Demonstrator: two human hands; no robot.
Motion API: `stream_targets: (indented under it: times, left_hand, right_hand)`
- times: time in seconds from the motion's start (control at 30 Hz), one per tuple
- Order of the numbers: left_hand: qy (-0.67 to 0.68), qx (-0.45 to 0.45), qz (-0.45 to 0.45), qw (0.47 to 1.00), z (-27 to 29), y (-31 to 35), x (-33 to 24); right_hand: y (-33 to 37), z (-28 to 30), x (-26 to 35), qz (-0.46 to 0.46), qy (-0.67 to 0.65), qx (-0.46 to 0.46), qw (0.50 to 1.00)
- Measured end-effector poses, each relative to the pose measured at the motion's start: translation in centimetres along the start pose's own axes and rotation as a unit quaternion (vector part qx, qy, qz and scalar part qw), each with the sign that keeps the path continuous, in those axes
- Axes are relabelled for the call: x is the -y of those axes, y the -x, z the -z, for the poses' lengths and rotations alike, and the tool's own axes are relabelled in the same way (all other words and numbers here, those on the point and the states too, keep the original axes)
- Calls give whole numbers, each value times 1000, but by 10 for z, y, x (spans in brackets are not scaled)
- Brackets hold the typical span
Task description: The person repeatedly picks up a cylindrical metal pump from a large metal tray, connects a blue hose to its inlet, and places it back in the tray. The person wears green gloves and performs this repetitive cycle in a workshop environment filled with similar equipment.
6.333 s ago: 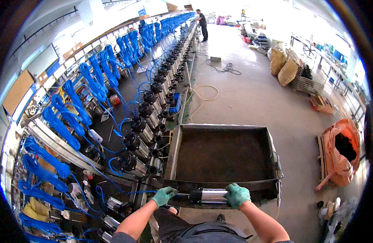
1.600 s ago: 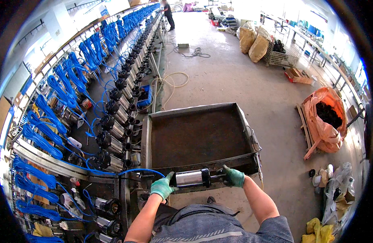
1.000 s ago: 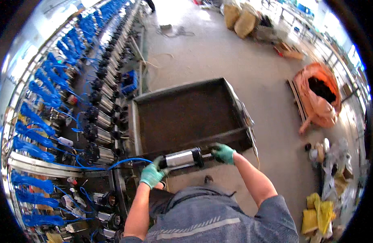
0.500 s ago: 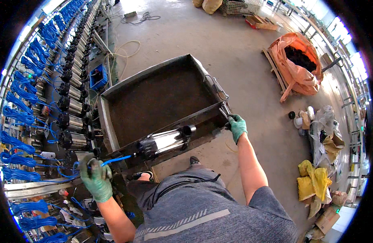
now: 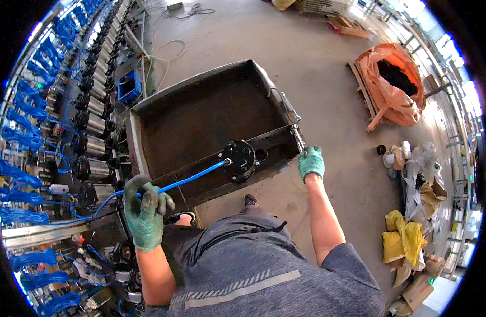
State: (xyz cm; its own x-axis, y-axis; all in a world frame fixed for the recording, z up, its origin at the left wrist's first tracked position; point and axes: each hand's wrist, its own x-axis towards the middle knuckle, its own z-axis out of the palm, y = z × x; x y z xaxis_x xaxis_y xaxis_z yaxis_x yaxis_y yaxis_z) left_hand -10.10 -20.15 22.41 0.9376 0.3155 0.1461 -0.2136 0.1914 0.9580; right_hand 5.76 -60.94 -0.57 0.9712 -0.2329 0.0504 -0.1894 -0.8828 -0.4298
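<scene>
A black-capped unit is seen end-on at the near edge of the metal tank, right of that edge's middle; it appears to be stood upright, though its base is hidden. From its cap a blue cable is led to the left hand, beyond the tank's near left corner, where it is loosely enclosed by curled fingers; how firmly it is pinched cannot be told. At the near right corner a metal tool is gripped in the closed right hand.

The unit is touched by neither hand, so it could be tipped if the cable were pulled sharply leftward. Its cable joint could also be strained by such a pull. Slack could be snagged among the row of steel-bodied units beyond the tank's left edge, and the cap could be struck if the tool were swung inward carelessly
</scene>
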Motion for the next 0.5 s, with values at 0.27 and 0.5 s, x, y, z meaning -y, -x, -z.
stream_targets:
  times: [0.27, 0.5]
  left_hand:
    - [-10, 8, -8, 1000, -1, 4, 4]
    - [-26, -13, 13, 999, -1, 12, 1]
  right_hand:
    - [7, -30, 22, 100, -146, 107, 978]
    - [7, -59, 53, 111, -144, 167, 969]
